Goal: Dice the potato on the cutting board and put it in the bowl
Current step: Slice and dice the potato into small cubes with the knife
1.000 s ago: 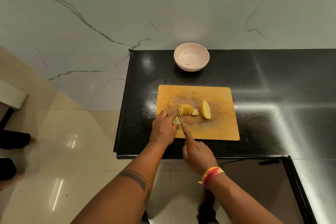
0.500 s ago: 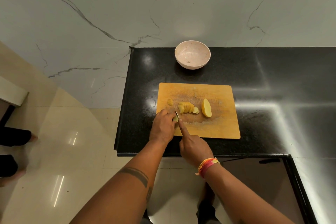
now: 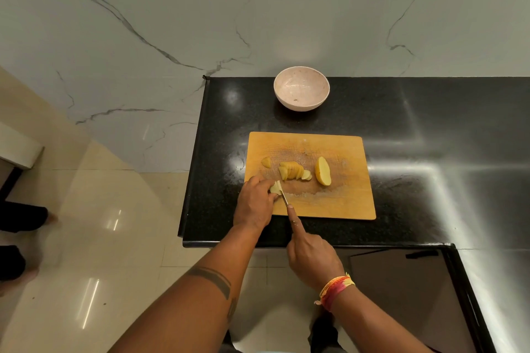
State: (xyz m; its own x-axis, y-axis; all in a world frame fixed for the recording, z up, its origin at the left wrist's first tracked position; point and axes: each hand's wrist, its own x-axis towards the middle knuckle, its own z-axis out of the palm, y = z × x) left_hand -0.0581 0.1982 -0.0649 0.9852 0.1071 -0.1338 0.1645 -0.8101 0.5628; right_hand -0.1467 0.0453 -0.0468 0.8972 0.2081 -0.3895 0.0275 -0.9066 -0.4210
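**Knife back in the potato piece at the board's near-left corner**

Since a moment ago the right hand (image 3: 312,261) has drawn back toward the counter edge, and the blade now sits against the pale potato piece (image 3: 275,188) rather than beside it. Left hand (image 3: 255,203) is down on the wooden cutting board (image 3: 344,198), fingers curled over that piece and pinning it at the board's 8 o'clock corner. Right hand grips the knife (image 3: 284,196), handle hidden in the fist, forefinger stretched straight along the spine, thin blade pointing to 11 o'clock and touching the piece right beside the left fingertips.

Up the board, more potato waits: a fanned stack of slices (image 3: 293,171) near the middle, a small end chunk (image 3: 266,162) off at its 9 o'clock, and a long potato wedge (image 3: 323,171) lying apart at its 3 o'clock. All of it sits on the board's left half.

Pink speckled bowl (image 3: 301,92) stands on the black granite counter (image 3: 415,129) at 12 o'clock from the board, well apart from it, with no potato inside. A braided orange and pink wristband (image 3: 335,289) circles the right wrist, and a dark tattoo band (image 3: 213,279) crosses the left forearm. Marble wall (image 3: 172,23) rises behind the counter.
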